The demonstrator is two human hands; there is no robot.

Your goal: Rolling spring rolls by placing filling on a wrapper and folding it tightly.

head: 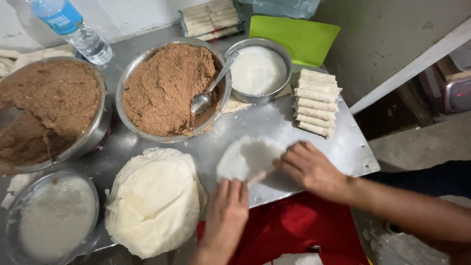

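While both bare hands are pressing down on a thin, round, pale pastry wrapper [248,158] lying on the steel table [353,147], they are curling its near edge into a narrow roll. The left hand [226,211] is resting with fingers together and flat on the rolled edge, and the right hand [310,168] is bearing on the other end, fingers slightly spread; neither is closed around anything.

The sheet looks delicate, so uneven pressure could be tearing it or letting the roll go slack, and it is sitting near the table's front edge.

Just left of the left hand, a tall stack of round white wrappers [154,201] is crowding the work area. Beyond it, a wide steel bowl of brown crumbly filling [171,88] is holding a metal spoon [208,93]. A second bowl of brown filling [49,110] is sitting at far left. A small steel bowl of white paste [258,69] is standing behind, a similar one [54,216] at lower left. Finished pale rolls [316,102] are lying stacked to the right, a clear plastic bottle [73,29] at top left.
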